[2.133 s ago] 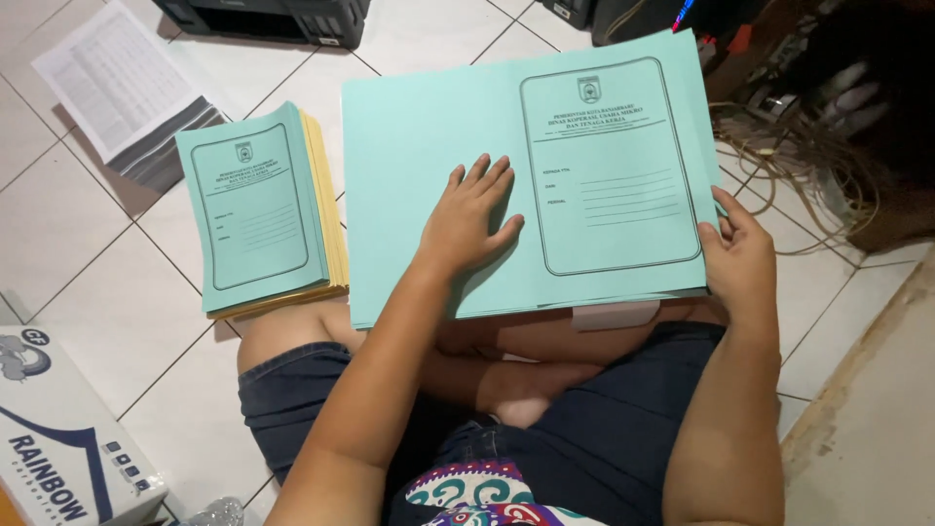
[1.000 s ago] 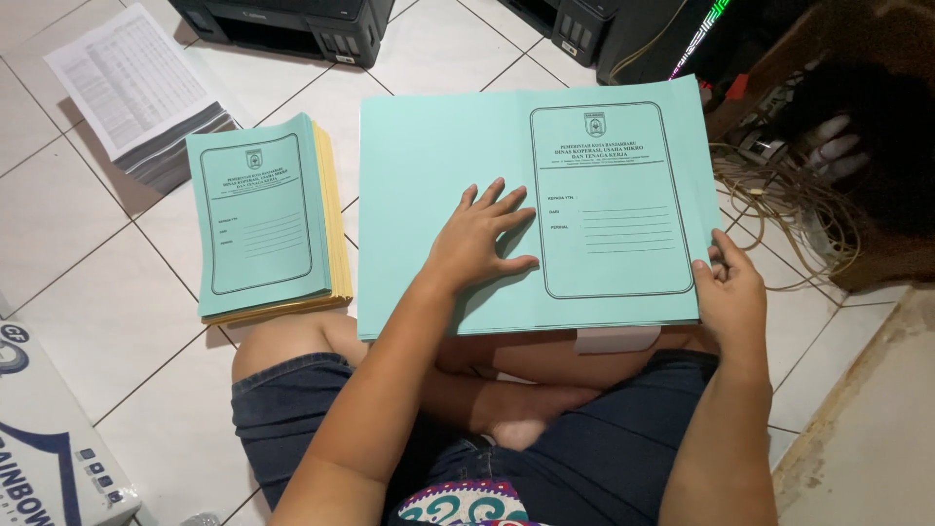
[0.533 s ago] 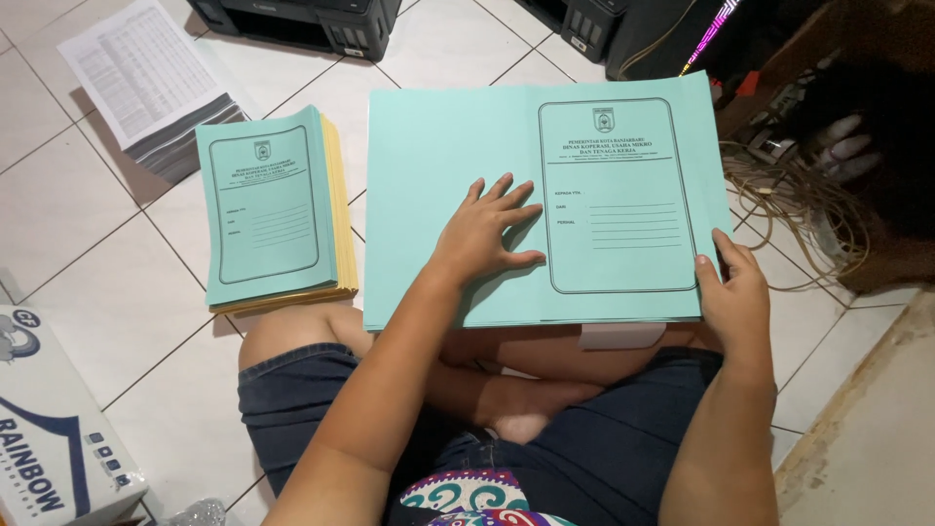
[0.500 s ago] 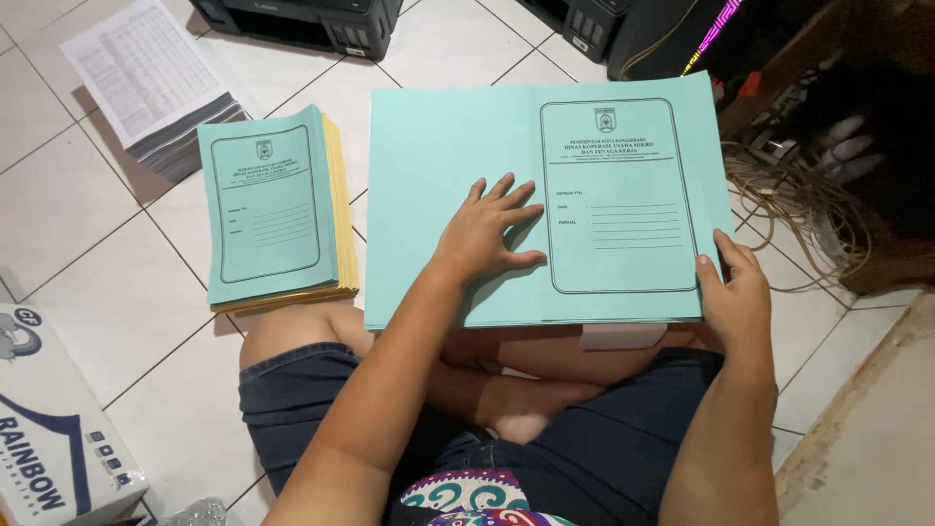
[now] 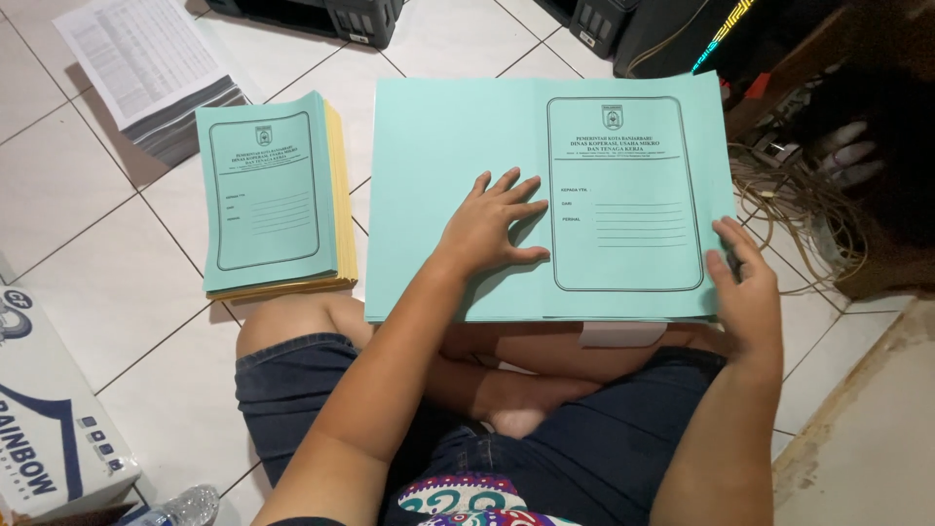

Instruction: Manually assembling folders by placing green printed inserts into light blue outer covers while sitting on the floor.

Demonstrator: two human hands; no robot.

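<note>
On the lap of the seated person lies an opened light-green folder sheet (image 5: 458,166), spread flat across crossed legs over the tiled floor (image 5: 88,282). Left hand (image 5: 492,224) presses flat on its middle near the fold line, fingers spread, gripping nothing. Right hand (image 5: 745,287) sits at the right edge, fingers loosely curled over it; thumb is hidden under the sheet, so whether it pinches I cannot tell.

Risks, as I judge them:
- Sheet rests on knees only, so uneven pressure could crease it off the fold line.
- Stack of folded green folders (image 5: 268,195) sits just beside the left knee; a leg shift could knock it askew.

Unclear: a white slip (image 5: 623,334) pokes out under the sheet's lower edge, kind unknown. Cable tangle (image 5: 808,209) at right runs into dark shadow. Printers at top and box (image 5: 44,419) at left are cut off.
</note>
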